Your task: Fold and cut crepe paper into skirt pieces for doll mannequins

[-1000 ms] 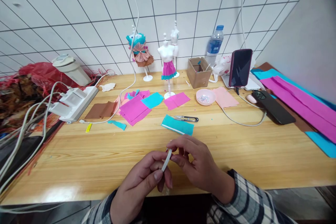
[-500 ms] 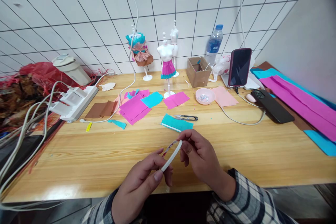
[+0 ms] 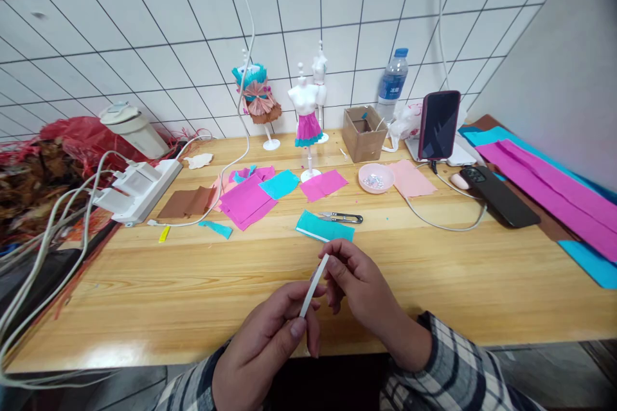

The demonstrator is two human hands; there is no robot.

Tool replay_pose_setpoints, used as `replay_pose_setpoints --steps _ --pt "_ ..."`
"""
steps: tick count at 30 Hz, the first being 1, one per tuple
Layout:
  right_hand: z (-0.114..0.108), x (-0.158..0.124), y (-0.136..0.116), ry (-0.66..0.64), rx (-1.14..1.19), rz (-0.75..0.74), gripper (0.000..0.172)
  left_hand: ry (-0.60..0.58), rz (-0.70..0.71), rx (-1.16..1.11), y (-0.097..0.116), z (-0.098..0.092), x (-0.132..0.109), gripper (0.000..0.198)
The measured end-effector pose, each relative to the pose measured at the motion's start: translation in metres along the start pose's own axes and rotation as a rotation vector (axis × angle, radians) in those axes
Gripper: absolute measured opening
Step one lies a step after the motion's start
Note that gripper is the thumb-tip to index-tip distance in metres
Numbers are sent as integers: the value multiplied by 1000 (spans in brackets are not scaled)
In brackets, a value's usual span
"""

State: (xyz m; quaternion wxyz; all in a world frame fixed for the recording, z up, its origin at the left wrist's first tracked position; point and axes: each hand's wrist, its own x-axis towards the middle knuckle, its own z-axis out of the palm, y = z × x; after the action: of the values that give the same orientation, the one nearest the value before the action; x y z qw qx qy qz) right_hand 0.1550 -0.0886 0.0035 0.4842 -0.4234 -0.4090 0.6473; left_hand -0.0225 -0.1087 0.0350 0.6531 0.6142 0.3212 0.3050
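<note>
Above the table's front edge, both hands hold a narrow roll of white tape (image 3: 314,286), seen nearly edge-on. My left hand (image 3: 270,337) grips its lower end between thumb and fingers. At the upper end, the thumb and forefinger of my right hand (image 3: 359,286) pinch the rim. Just beyond lies a teal crepe paper piece (image 3: 325,227) with a white strip along its near edge. Black-handled thread snips (image 3: 343,217) rest against the back of that paper.
Behind stand a small mannequin (image 3: 304,99) in a pink skirt, another in a ruffled dress (image 3: 259,93), and a cardboard box (image 3: 364,135). Crepe paper pieces (image 3: 248,199), a pink bowl of sequins (image 3: 376,178), phones (image 3: 499,196) and a power strip (image 3: 144,189) with cables surround the work area.
The tape roll has turned to a more edge-on view, and its printed inner side is now mostly hidden. My hands have drawn slightly closer together.
</note>
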Motion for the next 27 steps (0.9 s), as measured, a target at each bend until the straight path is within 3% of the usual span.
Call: replay_pose_setpoints --steps 3,6,9,12,17,23,27 --pt "-10 16 -24 -1 -202 -144 34 -4 18 -34 14 -14 23 34" --pt "-19 40 -52 100 -517 -461 41 -23 86 -55 32 -34 55 32" --pt "-24 58 -60 147 -749 -713 33 -9 194 -127 36 -50 80 27" --pt "-28 65 -47 181 -854 -848 16 47 251 -215 21 -57 90 23" --pt "-35 58 -34 172 -860 -942 14 13 235 -110 -6 -63 95 36" --pt "-37 53 -40 264 -853 -896 14 -12 195 96 -9 -64 97 54" --pt "-40 53 -40 193 -903 -964 7 21 200 141 -10 -62 94 41"
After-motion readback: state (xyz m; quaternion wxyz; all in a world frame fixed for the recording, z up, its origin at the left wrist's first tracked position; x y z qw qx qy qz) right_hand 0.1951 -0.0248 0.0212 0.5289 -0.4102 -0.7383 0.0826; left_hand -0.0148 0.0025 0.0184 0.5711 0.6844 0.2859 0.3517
